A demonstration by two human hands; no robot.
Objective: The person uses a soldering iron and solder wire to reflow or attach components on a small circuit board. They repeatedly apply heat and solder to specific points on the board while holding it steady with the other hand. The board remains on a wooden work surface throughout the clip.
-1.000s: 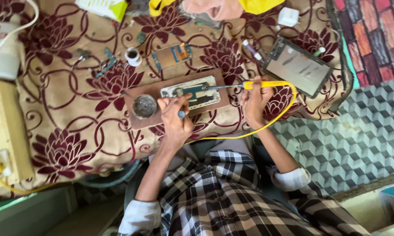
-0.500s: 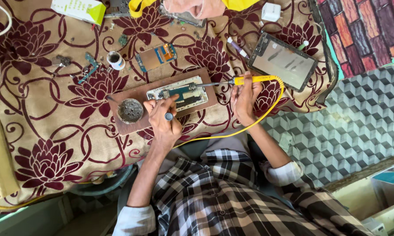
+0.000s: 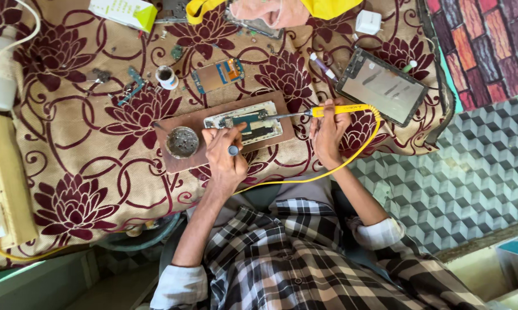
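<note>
On the brown wooden board (image 3: 175,163), an opened phone (image 3: 244,122) is laid flat, near the middle. The board is set on a cloth with big dark red flowers (image 3: 75,201). The left hand (image 3: 224,155) is rested on the board's near edge, just below the phone. Its fingers are curled around a small dark tool (image 3: 233,150), and its fingertips are pressed against the phone. A yellow soldering iron (image 3: 333,110) is gripped in the right hand (image 3: 328,135), just off the board's right end. The iron's thin metal tip is stretched across the board to the phone. A yellow cord (image 3: 350,161) is looped from the iron, past the board's right side, and back under the wrists. A small round tin (image 3: 182,142) is seated on the board's left part. Above the board, a little circuit board (image 3: 217,74) and a tiny white pot (image 3: 167,76) are laid on the cloth. To the right of the board, a tablet with a grey screen (image 3: 382,87) is placed.
</note>
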